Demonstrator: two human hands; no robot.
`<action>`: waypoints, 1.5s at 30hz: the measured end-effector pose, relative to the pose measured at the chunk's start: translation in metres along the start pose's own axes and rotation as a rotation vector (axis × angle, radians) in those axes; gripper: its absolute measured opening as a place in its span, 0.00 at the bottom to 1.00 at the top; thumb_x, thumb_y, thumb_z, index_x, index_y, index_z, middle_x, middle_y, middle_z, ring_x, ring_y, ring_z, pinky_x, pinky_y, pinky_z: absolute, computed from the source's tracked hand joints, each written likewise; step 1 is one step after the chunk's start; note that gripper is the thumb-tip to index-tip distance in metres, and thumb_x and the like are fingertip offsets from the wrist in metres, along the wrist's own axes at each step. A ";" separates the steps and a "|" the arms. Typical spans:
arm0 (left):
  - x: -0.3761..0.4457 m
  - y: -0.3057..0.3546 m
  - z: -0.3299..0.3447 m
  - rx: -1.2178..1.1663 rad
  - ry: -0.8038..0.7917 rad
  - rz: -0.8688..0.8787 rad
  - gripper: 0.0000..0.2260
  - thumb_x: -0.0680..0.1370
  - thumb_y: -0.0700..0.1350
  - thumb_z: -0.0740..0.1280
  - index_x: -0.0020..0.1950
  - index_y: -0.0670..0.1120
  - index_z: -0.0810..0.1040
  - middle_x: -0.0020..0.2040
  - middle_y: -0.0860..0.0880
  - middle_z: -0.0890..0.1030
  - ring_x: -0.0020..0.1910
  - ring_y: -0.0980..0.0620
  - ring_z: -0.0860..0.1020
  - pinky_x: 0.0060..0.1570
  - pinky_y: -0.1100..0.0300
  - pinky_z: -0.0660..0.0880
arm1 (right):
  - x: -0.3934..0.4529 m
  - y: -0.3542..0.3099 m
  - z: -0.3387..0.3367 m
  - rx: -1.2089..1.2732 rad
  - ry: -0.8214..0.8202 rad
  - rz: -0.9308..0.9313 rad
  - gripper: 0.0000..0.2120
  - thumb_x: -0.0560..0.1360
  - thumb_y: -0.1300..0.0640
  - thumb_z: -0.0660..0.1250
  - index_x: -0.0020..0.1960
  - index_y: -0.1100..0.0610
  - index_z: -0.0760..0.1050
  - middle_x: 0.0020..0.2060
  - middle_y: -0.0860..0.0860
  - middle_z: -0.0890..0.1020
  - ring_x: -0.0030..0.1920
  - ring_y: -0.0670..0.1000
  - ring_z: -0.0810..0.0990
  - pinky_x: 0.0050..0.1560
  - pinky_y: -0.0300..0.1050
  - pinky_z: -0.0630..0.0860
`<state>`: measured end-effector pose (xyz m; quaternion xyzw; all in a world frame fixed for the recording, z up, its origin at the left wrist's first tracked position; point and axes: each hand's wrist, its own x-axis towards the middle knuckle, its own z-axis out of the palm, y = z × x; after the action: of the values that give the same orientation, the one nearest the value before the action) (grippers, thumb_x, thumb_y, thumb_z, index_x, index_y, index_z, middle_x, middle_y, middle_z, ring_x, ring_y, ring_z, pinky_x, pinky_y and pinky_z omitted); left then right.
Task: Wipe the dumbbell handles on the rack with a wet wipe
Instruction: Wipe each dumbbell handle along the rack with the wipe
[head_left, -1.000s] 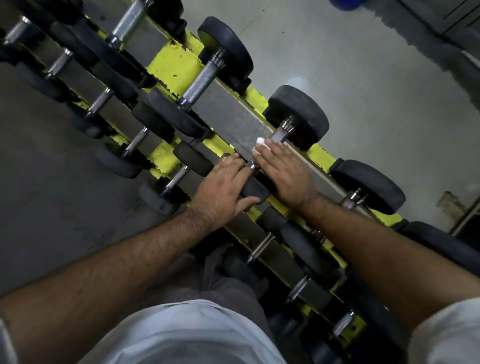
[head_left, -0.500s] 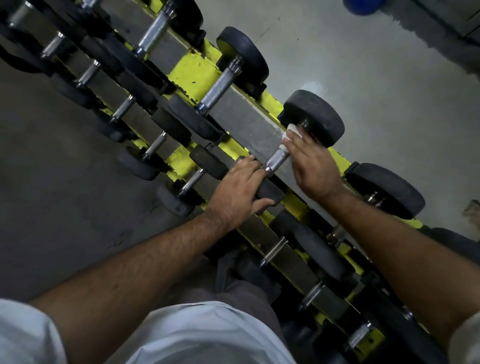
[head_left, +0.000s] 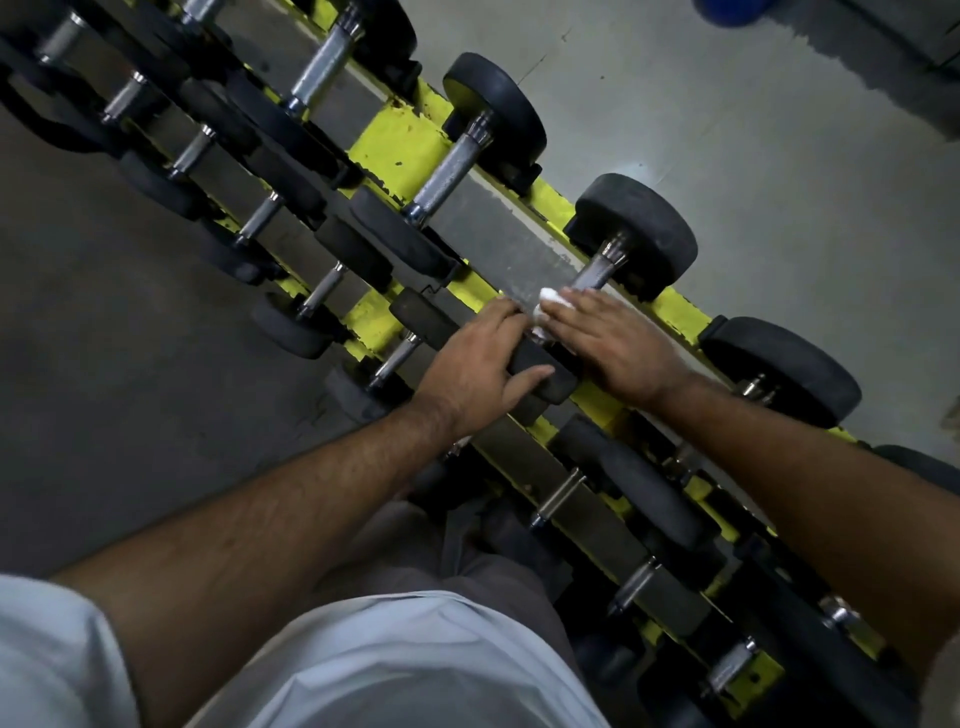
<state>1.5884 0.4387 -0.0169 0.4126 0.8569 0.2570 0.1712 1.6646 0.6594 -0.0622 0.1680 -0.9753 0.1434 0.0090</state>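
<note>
Head view, looking down on a yellow-painted steel dumbbell rack (head_left: 400, 140) carrying rows of black rubber-headed dumbbells with knurled chrome handles. The right hand (head_left: 618, 345) presses a crumpled white wet wipe (head_left: 549, 300) around the near part of 1 chrome handle (head_left: 597, 270); its fingers curl over wipe and bar, the wipe showing only at the fingertips. The left hand (head_left: 480, 371) lies over the near black rubber head (head_left: 545, 371) of the same dumbbell, thumb along its face and fingers curved over its top, apparently steadying it. Change: 0.5 s ago the wipe sat at the far end of this handle, touching the far head (head_left: 644, 234); it has now slid back toward the near head, leaving the far stretch of chrome bare. This reads as the return leg of a back-and-forth stroke, so this handle is probably nearly finished, while the neighbouring handles along the rack may yet need wiping.
</note>
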 end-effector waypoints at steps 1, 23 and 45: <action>0.002 -0.001 -0.003 -0.032 -0.002 -0.032 0.27 0.77 0.58 0.68 0.68 0.41 0.72 0.68 0.43 0.72 0.68 0.47 0.70 0.67 0.56 0.67 | 0.002 0.011 -0.004 -0.010 0.047 0.060 0.24 0.78 0.66 0.59 0.74 0.62 0.70 0.73 0.59 0.71 0.75 0.60 0.68 0.78 0.50 0.55; 0.008 -0.009 -0.001 -0.082 -0.069 -0.058 0.29 0.72 0.64 0.65 0.61 0.42 0.75 0.62 0.44 0.75 0.68 0.46 0.70 0.68 0.50 0.71 | 0.011 -0.028 -0.015 -0.126 -0.138 0.381 0.29 0.79 0.57 0.49 0.79 0.63 0.60 0.78 0.60 0.61 0.79 0.59 0.58 0.78 0.56 0.57; 0.008 -0.012 -0.003 -0.359 -0.095 -0.172 0.24 0.76 0.57 0.70 0.65 0.44 0.73 0.70 0.47 0.69 0.77 0.50 0.60 0.69 0.58 0.65 | 0.069 -0.030 -0.041 -0.332 -0.544 0.415 0.27 0.81 0.42 0.49 0.56 0.57 0.79 0.54 0.56 0.81 0.61 0.57 0.77 0.72 0.54 0.64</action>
<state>1.5749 0.4373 -0.0226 0.3125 0.8203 0.3703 0.3038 1.6084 0.6214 -0.0101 -0.0051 -0.9652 -0.0676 -0.2524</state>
